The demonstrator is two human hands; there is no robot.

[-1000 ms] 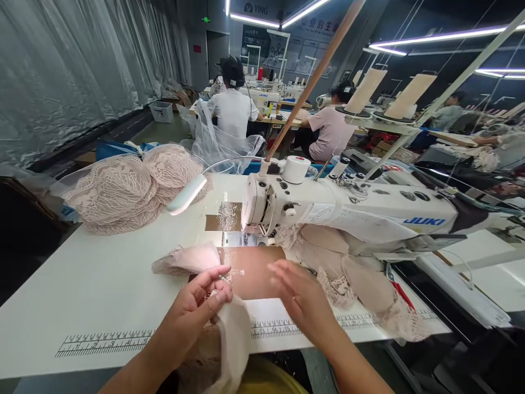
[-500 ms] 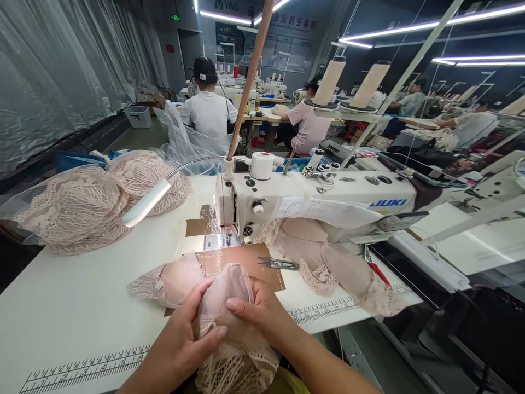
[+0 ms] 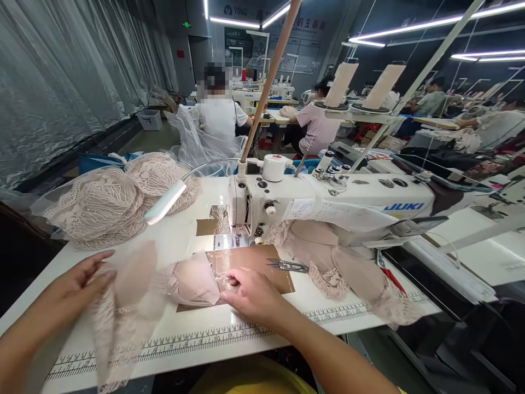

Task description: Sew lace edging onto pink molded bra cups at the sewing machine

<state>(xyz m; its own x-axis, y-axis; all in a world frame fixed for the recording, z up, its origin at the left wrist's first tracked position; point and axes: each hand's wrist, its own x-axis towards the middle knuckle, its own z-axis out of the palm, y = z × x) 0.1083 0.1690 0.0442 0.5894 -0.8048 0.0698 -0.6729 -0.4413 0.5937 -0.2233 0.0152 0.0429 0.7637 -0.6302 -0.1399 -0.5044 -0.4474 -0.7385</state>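
My left hand (image 3: 84, 282) pinches the edge of a beige lace bra cup (image 3: 133, 279), blurred by motion, which hangs over the table's left front. On the brown plate (image 3: 250, 265) in front of the sewing machine (image 3: 279, 194) lies another beige bra cup (image 3: 192, 282), its lace end to the left. Just right of that cup is my right hand (image 3: 256, 298), fingers curled and thumb apart from them, with nothing visible between. The thumb tip is close to the cup's edge; whether it touches, I cannot tell. Thread snips (image 3: 287, 265) lie right of this hand.
Stacked lace cups (image 3: 98, 205) sit at the back left beneath a lamp (image 3: 166, 202). Beige lace pieces (image 3: 356, 273) and red-handled scissors (image 3: 391, 273) lie to the right. A printed ruler (image 3: 184, 347) runs along the front edge. Other people work at machines beyond.
Both hands held the lace cup together in front of me. My left hand has carried it left, and my right hand has let go and moved beside the cup on the plate.
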